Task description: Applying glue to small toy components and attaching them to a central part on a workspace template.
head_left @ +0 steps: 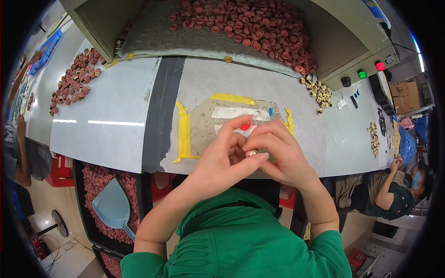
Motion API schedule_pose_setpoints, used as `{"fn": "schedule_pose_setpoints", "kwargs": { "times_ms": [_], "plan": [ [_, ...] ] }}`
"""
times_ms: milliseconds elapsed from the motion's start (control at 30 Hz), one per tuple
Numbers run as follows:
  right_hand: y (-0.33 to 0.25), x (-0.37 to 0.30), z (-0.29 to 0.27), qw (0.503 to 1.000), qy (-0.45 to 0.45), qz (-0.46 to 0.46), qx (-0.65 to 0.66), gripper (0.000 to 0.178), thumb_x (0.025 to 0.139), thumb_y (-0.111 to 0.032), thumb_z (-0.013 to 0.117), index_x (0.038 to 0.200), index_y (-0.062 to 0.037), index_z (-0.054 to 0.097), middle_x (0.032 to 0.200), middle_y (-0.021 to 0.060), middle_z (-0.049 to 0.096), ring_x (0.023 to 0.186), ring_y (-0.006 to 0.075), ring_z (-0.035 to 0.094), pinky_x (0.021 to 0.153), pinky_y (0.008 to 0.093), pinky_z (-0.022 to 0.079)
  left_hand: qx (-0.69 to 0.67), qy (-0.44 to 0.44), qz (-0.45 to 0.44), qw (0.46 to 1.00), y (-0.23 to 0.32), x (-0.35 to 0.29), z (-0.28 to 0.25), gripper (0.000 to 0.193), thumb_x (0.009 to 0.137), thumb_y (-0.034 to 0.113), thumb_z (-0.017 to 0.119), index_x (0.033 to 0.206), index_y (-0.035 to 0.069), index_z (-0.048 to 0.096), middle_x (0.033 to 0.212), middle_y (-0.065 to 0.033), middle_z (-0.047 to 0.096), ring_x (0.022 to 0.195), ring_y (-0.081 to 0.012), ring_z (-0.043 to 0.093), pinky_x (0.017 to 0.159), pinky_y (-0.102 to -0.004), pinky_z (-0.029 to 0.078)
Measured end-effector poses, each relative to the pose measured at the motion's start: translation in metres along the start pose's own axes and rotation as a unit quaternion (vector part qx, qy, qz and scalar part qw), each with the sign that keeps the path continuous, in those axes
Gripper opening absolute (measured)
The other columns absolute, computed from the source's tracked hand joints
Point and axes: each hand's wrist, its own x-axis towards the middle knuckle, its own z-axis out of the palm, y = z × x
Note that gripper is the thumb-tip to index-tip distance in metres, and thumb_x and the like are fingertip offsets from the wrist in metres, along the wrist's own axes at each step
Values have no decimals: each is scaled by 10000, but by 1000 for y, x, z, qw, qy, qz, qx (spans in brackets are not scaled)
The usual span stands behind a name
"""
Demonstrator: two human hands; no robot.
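- The left hand [221,160] and right hand [278,153] meet at table centre, fingers pinched together on one small pale cap-like piece [252,152], likely held close so both thumbs can work it.
- A red cap [245,125] sits at the left fingertips, at 12 o'clock of the hands, just above the pale piece; whether it is gripped I cannot tell.
- Under the hands lies a worn patch framed by yellow tape [184,132], probably marking a fixed work spot.
- At 12 o'clock a heap of reddish-brown caps [250,25] fills a tilted chute within reach; a smaller pile [74,81] lies at 10 o'clock.
- Pale pieces [317,91] cluster at 2 o'clock.
- A blue scoop [113,208] rests in a bin at 8 o'clock.
- Nothing blocks the hands.
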Motion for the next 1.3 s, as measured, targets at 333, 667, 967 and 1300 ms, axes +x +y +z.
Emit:
{"fn": "schedule_pose_setpoints", "kwargs": {
  "times_ms": [333,667,967,1300],
  "plan": [
    [1,-30,-6,952,45,154,260,217,872,-42,579,1087,-40,547,1047,70,550,912,152,547,803,302,450,-191,-59,-79,977,-13,6,16,477,980,226,471,1395,61,306,1179,-66,524,1047,-134,533,896,-297,431],
    [0,-38,-2,915,82,180,350,154,915,-24,510,1066,-8,537,1071,84,531,945,155,562,805,299,480,-171,-25,-72,982,-17,14,27,401,989,161,445,1353,37,331,1119,-102,588,1012,-142,564,885,-283,457],
    [36,-80,-68,974,164,135,-84,266,846,-77,597,1108,-38,569,1090,139,543,1049,298,529,911,359,434,543,172,162,806,37,0,-87,162,884,22,538,1041,-1,571,1021,-91,565,861,-161,554,754,-275,456],
    [105,-92,-95,921,252,150,-257,218,776,-52,638,982,-56,567,944,108,553,923,303,541,802,386,456,752,220,245,571,70,40,-195,250,925,127,520,1141,8,557,1178,-159,518,1090,-326,492,932,-409,378]
  ]
}}
